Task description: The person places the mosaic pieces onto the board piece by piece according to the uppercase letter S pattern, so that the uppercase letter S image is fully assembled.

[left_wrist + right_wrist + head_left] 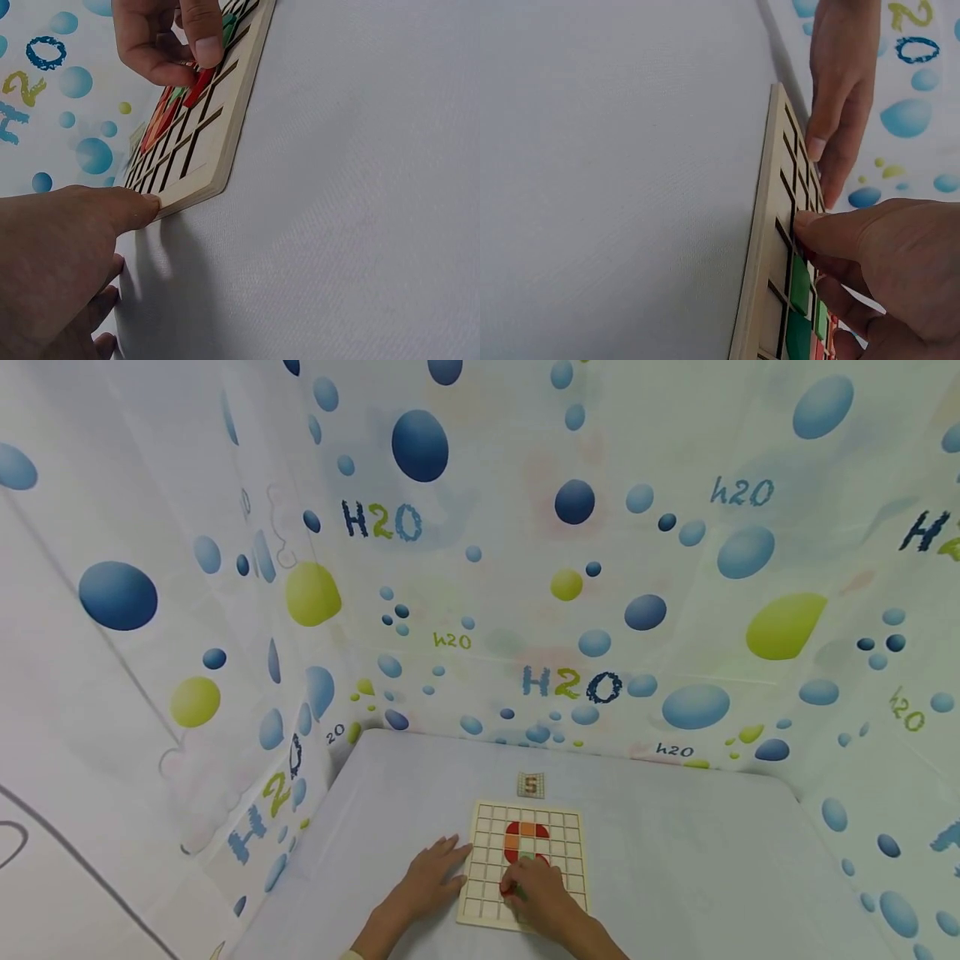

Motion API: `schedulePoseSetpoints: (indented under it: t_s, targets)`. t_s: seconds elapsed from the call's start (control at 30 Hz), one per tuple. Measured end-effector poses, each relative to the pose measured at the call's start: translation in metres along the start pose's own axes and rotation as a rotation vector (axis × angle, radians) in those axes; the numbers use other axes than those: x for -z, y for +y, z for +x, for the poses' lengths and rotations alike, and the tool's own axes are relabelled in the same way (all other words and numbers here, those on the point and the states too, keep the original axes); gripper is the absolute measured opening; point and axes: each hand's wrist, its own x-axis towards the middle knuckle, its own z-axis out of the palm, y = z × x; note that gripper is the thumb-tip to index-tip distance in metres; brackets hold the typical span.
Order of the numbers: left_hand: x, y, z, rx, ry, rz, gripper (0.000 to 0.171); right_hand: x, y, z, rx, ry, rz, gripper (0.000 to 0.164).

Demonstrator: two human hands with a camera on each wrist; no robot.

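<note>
A wooden grid board (486,907) lies on the white table with red, orange and green tiles set in its squares. My right hand (542,893) is over the lower middle of the board, thumb and fingers pinching a red tile (197,88) close over the squares. Green tiles (799,285) sit beside those fingers in the right wrist view. At the board's left edge is my left hand (431,878), its fingers extended and the thumb touching the rim. The right hand hides part of the tile pattern in the head view.
A small card (531,785) with an S-like figure lies just behind the board. White table surface (697,852) extends on both sides. A curtain (495,585) printed with blue and green dots and "H2O" hangs around the back and sides.
</note>
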Motion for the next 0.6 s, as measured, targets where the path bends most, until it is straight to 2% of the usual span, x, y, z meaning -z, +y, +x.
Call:
schedulePoseSetpoints:
  t_s: [0.33,0.6]
  targets:
    - [0.0014,0.0014,-0.0015,0.005,-0.005,-0.005,0.054,0.0003,-0.0037,0.0021,0.010,-0.010,-0.090,0.015]
    - [0.0003,0.0001,-0.0006,0.007,-0.005,0.015,0.054,-0.0010,-0.0037,0.0010,0.033,0.040,-0.121,0.014]
